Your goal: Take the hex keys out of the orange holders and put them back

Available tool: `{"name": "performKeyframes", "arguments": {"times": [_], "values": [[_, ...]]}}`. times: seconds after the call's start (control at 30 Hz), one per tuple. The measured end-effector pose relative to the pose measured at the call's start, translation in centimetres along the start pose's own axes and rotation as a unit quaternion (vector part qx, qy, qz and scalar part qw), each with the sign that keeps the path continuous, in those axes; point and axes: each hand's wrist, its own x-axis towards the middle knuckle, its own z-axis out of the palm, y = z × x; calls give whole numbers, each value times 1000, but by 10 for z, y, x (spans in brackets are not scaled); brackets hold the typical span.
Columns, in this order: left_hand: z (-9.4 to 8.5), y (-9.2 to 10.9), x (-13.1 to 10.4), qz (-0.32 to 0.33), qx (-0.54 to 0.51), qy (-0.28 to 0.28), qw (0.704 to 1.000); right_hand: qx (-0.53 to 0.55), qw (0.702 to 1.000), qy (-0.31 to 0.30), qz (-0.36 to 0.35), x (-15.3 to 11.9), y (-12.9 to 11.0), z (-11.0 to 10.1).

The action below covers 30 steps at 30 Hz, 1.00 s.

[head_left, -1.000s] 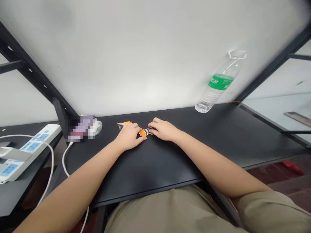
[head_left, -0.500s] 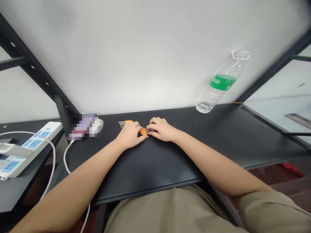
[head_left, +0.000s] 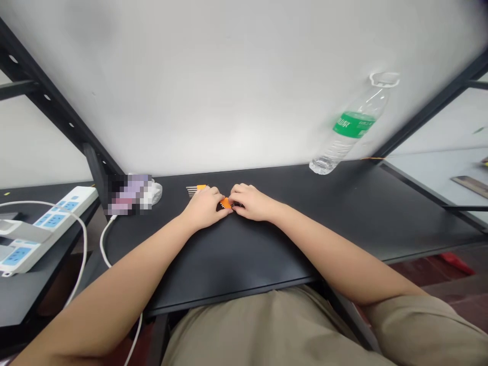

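"Where's the orange holder?"
"Over the black worktop, between the hands: the left hand pinches one end, the right hand grips the other."
"And those metal rods?"
"They lie just beyond the left hand, with a second holder."

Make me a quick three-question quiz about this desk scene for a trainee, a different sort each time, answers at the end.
1. Count: how many orange holders can you see on the black tabletop?
2. True or false: the plastic bottle has a red label.
3. Choose: which hand is nearer the white power strip? A) left hand B) right hand

Key:
1. Two: one between the hands, another partly hidden beyond the left hand.
2. False; its label is green.
3. A.
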Motion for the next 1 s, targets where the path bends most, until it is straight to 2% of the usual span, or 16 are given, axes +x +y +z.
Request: {"name": "performKeyframes", "arguments": {"times": [0.27, 0.4, 0.47, 0.57, 0.67, 0.77, 0.9, 1.0], "values": [[0, 1, 0, -5, 9, 1, 1000, 38, 999, -8, -5, -6, 0, -5], [0, 2, 0, -14, 7, 2, 1000, 77, 996, 38, 5, -6, 12, -7], [0, 3, -1, -18, 1, 6, 1000, 84, 995, 47, -9, -4, 18, -4], [0, 5, -1, -19, -10, 8, 1000, 78, 996, 30, -37, -1, 23, 4], [1, 7, 2, -23, -21, 8, 999, 61, 997, 36, -23, 0, 22, 11], [2, 9, 7, -53, -28, 9, 998, 58, 997, 46, -11, 0, 19, 13], [5, 12, 14, -108, -31, -2, 994, 68, 997, 40, -28, 1, 17, 11], [4, 15, 15, -124, -14, -16, 992, 51, 997, 44, -42, 2, 15, 14]]}}
